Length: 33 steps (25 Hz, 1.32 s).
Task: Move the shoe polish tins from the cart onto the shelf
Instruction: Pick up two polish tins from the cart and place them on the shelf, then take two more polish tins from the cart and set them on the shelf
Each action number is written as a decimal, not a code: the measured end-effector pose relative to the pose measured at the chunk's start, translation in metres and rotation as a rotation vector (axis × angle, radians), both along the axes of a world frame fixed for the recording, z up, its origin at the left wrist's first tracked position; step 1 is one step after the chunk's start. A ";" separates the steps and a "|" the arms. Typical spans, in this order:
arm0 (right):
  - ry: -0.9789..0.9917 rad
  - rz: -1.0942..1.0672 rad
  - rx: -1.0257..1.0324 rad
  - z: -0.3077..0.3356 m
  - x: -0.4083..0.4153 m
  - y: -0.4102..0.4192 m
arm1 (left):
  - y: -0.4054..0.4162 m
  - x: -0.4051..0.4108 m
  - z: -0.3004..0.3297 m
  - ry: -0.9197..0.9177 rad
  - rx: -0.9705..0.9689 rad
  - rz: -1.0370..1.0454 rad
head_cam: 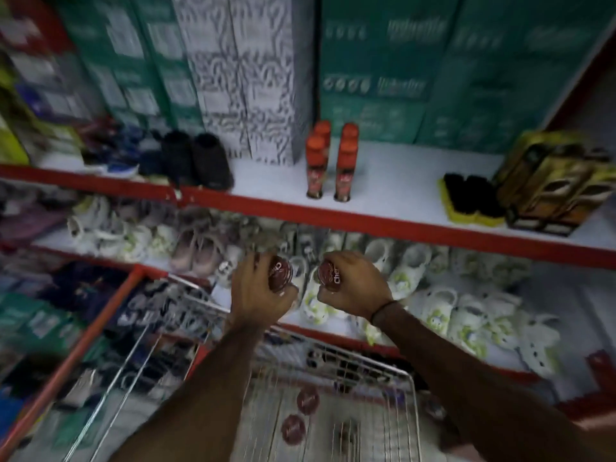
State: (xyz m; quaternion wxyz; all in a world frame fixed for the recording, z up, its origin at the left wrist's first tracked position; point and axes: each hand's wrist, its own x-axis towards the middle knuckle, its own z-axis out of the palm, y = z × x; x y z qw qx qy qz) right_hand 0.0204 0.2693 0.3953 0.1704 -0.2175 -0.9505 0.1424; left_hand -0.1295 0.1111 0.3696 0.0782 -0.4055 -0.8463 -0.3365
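My left hand grips a round dark-red shoe polish tin, its lid turned to the right. My right hand holds a second dark-red tin, lid facing left. Both hands hover side by side above the wire cart, below the red front edge of the white shelf. Two more red tins lie on the cart floor. The picture is blurred.
On the white shelf stand several orange-capped spray cans, black shoes, black brushes and a gold-brown carton. Green and patterned boxes fill the back. White clogs line the lower shelf behind my hands.
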 end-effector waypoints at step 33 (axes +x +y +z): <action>0.445 0.001 0.148 0.060 0.028 0.103 | 0.144 0.057 0.045 0.196 0.264 -0.088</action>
